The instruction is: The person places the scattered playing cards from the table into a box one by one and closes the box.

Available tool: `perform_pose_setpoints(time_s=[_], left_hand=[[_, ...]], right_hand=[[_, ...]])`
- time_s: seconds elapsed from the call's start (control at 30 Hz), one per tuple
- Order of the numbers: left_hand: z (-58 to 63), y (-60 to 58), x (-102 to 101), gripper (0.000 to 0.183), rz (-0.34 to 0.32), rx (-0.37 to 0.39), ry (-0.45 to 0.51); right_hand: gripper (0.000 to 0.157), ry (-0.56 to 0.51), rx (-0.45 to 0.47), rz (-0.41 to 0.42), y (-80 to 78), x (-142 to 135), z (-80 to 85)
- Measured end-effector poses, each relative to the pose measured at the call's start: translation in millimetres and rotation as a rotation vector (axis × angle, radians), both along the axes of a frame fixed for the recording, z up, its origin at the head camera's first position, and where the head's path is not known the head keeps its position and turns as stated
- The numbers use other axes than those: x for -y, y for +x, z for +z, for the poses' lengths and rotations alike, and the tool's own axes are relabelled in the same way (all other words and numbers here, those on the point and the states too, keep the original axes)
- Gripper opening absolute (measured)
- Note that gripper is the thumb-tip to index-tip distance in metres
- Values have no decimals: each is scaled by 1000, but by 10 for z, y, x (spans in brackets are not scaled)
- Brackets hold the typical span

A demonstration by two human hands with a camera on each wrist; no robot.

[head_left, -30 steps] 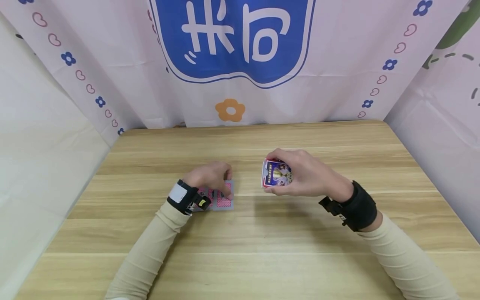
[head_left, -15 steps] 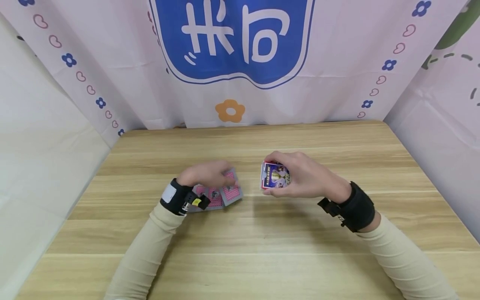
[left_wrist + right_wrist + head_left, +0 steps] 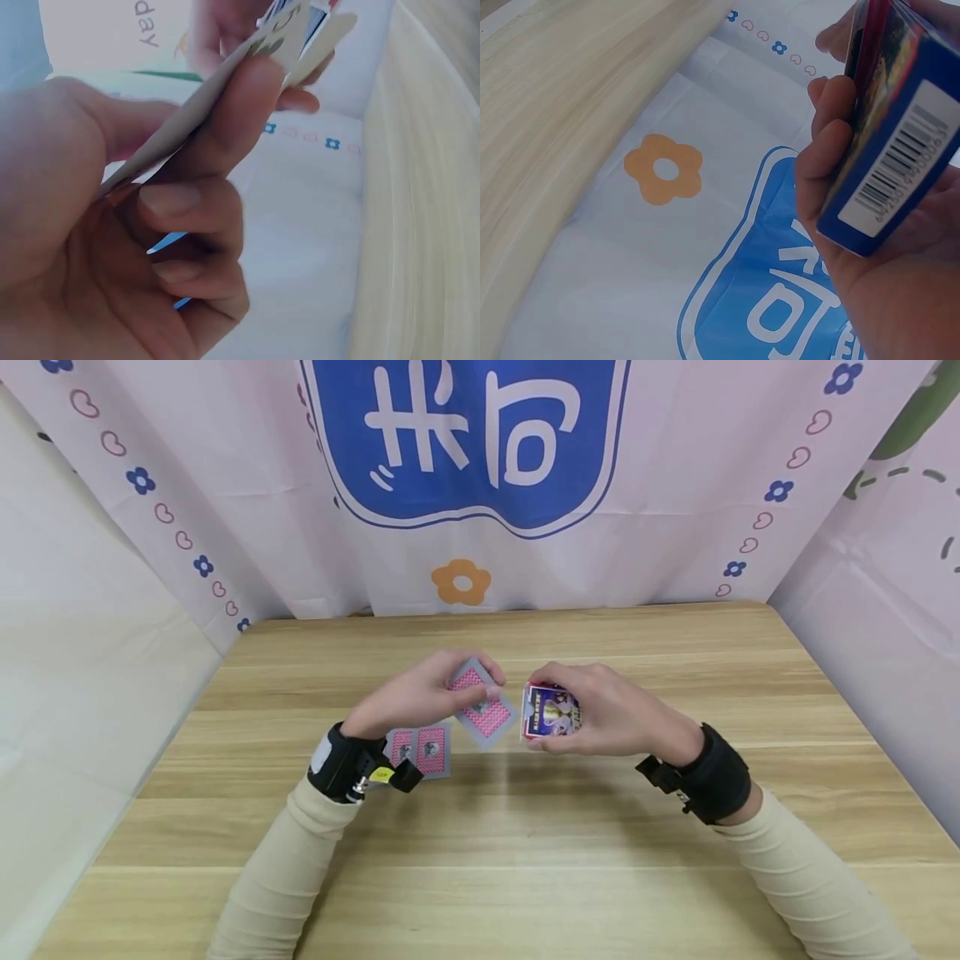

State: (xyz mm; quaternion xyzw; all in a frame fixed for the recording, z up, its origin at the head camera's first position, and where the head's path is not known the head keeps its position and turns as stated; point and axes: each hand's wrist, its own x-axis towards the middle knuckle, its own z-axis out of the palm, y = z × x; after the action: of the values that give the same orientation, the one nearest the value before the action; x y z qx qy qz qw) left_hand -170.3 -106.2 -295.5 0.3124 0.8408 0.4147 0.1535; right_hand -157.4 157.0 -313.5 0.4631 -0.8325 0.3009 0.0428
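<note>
The left hand (image 3: 429, 695) pinches a playing card (image 3: 489, 720) between thumb and fingers, patterned back up, just left of the card box (image 3: 551, 714), which the right hand (image 3: 611, 710) grips across its near and far sides. At least two more cards (image 3: 432, 750) lie on the table (image 3: 525, 868) to the near left. The pinched one should be light, springy, slick and easily creased, suiting a gentle hold by its edges; the box looks stiffer yet crushable, best held lightly by its sides.

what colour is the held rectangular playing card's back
Card back: pink patterned, edged in grey; clearest in head view.
</note>
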Motion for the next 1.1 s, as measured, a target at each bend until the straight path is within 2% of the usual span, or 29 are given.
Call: perform_pose_setpoints(time_s=[0.2,0.33,0.57,0.7,0.83,0.97,1.07,1.1], left_hand=[[42,45,-37,9,25,-53,32],[46,49,-45,8,47,-55,72],[29,31,-67,12,81,-28,109],[4,22,-104,15,106,15,136],[103,127,-181,13,141,64,160],[57,141,-215,12,160,31,185],[-85,75,-227,10,179,-8,239],[-91,82,-244,9,191,-15,253]], right_hand=[[62,-17,2,8,14,2,8],[64,-32,-1,8,13,-5,14],[63,-74,-1,18,11,-24,32],[62,-92,-6,34,20,-17,48],[62,-98,-1,38,21,-10,51],[62,-104,-4,19,25,-9,55],[61,-118,-14,1,26,-3,63],[61,-122,-17,-5,25,-2,64]])
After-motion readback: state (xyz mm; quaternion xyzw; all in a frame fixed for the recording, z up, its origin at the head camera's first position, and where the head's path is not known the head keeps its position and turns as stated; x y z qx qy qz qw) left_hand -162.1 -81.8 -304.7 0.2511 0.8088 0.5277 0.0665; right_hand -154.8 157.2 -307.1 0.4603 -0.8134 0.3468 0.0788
